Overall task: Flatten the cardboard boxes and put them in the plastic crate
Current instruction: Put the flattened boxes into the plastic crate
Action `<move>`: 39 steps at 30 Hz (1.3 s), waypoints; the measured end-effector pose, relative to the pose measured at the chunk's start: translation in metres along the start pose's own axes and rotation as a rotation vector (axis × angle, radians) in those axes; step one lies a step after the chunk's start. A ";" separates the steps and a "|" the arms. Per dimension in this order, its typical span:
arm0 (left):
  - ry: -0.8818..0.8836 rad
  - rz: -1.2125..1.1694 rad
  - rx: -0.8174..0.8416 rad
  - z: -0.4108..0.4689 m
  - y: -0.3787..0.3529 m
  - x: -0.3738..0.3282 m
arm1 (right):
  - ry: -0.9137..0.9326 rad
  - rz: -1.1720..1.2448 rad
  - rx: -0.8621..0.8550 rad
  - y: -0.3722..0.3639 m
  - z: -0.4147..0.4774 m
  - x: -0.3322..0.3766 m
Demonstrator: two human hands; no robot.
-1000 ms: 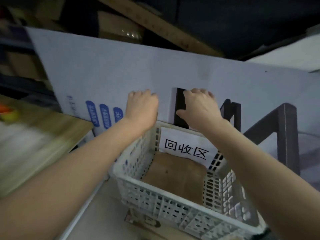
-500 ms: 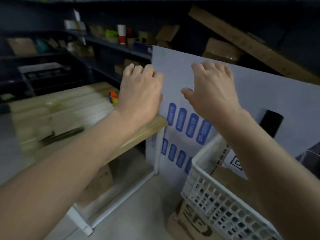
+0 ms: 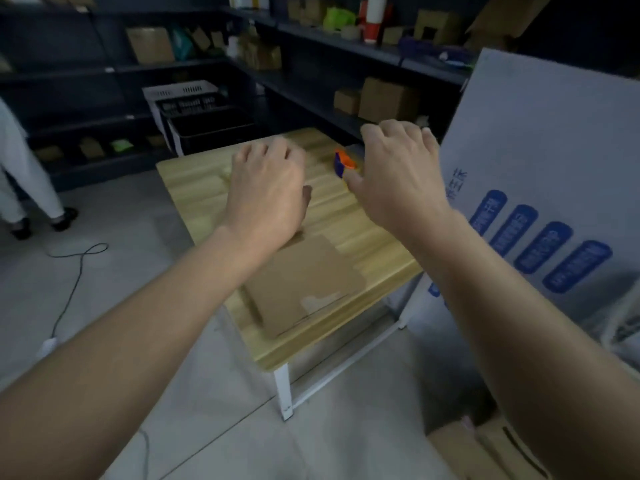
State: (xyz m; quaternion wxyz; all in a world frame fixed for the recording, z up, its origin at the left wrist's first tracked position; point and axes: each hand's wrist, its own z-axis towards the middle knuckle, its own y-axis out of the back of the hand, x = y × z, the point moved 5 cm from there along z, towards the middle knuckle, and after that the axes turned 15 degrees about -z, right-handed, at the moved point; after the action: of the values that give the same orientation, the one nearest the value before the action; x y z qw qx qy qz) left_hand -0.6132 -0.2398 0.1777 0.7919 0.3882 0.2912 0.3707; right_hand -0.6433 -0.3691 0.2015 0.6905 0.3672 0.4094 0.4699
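A flattened brown cardboard piece (image 3: 304,285) lies on the near end of the wooden table (image 3: 363,244), its far corner covered by the left forearm. Just beside the table on the right, a large white flattened box (image 3: 540,150) stands tilted, running out of frame at the right edge. It carries four blue oval labels in a row, with more below them half hidden behind the right forearm; their print is too blurred to read. Both hands hover above the table, well apart from the brown cardboard. The left hand (image 3: 266,192) has a slack grip, fingers loosely curled, holding nothing. The right hand (image 3: 398,178) is the same, thumb out, nothing in its grip. One small orange and blue item (image 3: 344,163) sits on the far part of the table, partly behind the right thumb; what it is cannot be told. Behind the table, dark bins (image 3: 207,126) are stacked with one white crate (image 3: 180,91) on top. Dark shelves (image 3: 346,39) along two walls hold many brown boxes, too dim to count. At the left edge a person in white (image 3: 20,168) is cut off, only legs and dark shoes showing. One cable (image 3: 74,271) loops across the floor. A brown box (image 3: 485,448) is cropped at the lower right corner.
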 end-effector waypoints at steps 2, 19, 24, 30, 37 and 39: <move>0.017 -0.037 0.030 0.007 -0.012 0.026 | 0.004 -0.004 0.042 -0.016 0.013 0.019; -0.101 -0.190 0.251 0.107 -0.136 0.169 | -0.157 -0.005 0.323 -0.159 0.132 0.109; -0.280 -0.285 0.444 0.110 -0.187 0.189 | -0.403 0.011 0.549 -0.216 0.109 0.114; -0.292 -0.546 0.877 0.083 -0.264 0.188 | -0.716 0.195 0.710 -0.267 0.052 0.126; -0.222 -0.556 1.089 0.057 -0.324 0.185 | -1.035 0.332 0.892 -0.321 -0.026 0.127; -0.158 -0.554 1.134 0.053 -0.336 0.190 | -1.181 0.475 0.897 -0.336 -0.042 0.127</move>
State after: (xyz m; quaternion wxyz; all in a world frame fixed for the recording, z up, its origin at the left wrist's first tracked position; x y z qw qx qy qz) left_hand -0.3462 -0.2488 -0.1066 0.5490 0.6836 0.4725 -0.0896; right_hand -0.5361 -0.3401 -0.1427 0.4603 0.8787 0.0351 0.1213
